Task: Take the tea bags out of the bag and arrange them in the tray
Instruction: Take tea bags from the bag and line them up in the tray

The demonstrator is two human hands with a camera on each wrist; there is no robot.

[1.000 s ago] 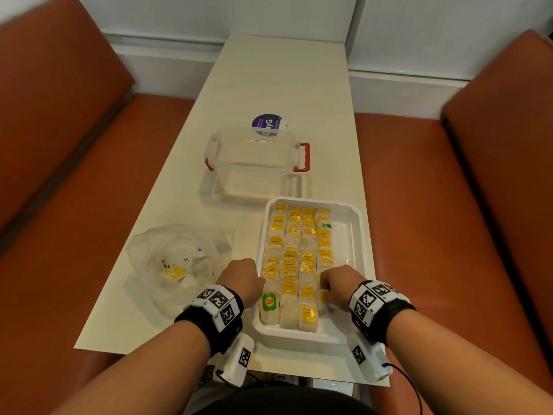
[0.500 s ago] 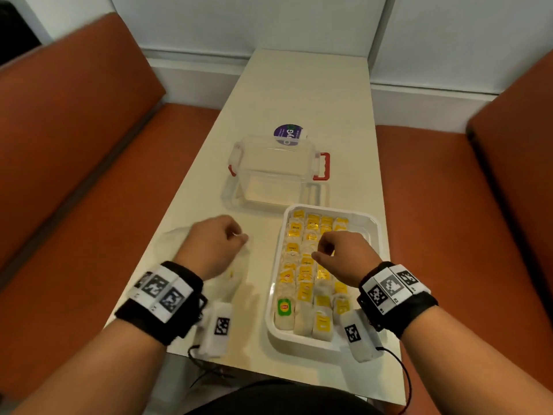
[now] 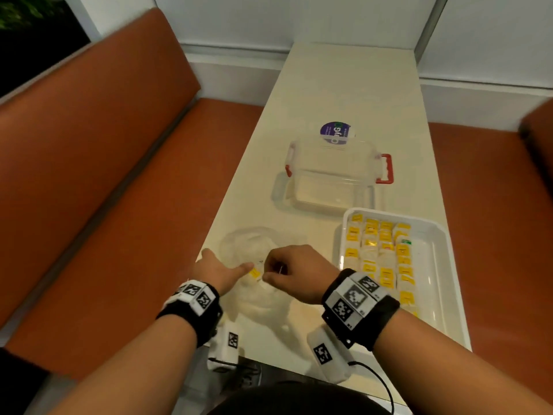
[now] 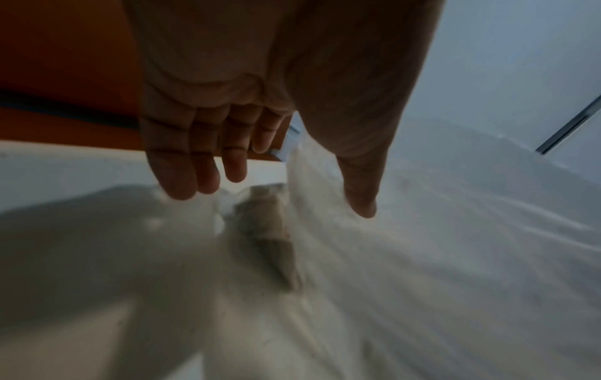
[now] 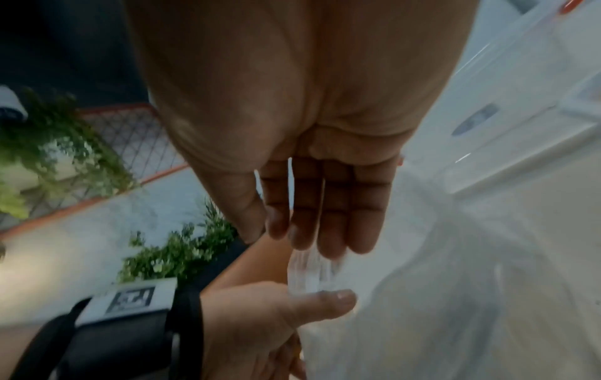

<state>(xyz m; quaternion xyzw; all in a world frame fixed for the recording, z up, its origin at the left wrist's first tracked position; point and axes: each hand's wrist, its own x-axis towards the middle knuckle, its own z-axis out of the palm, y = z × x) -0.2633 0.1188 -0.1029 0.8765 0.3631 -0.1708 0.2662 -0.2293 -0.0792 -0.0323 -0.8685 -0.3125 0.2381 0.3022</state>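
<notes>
The clear plastic bag (image 3: pixel 254 250) lies crumpled at the table's left edge, with one yellow-tagged tea bag (image 3: pixel 256 273) inside. My left hand (image 3: pixel 227 262) lies on its near side with straight fingers and the thumb spread toward the right hand. In the left wrist view the left hand (image 4: pixel 279 195) hovers over a tea bag (image 4: pixel 266 221) seen through the film. My right hand (image 3: pixel 267 272) pinches the bag's film next to the left thumb; the film hangs from the right hand (image 5: pixel 270 231) in the blurred right wrist view. The white tray (image 3: pixel 443 244) at right holds several rows of tea bags (image 3: pixel 380 256).
A clear plastic box (image 3: pixel 332 175) with red latches stands behind the tray, a round purple label (image 3: pixel 335 132) beyond it. Orange benches (image 3: pixel 119 205) flank the narrow table. The bag lies right at the table's left edge.
Both hands have left the tray and moved left to the plastic bag. The left hand has opened out flat, and the right now pinches the bag's film.
</notes>
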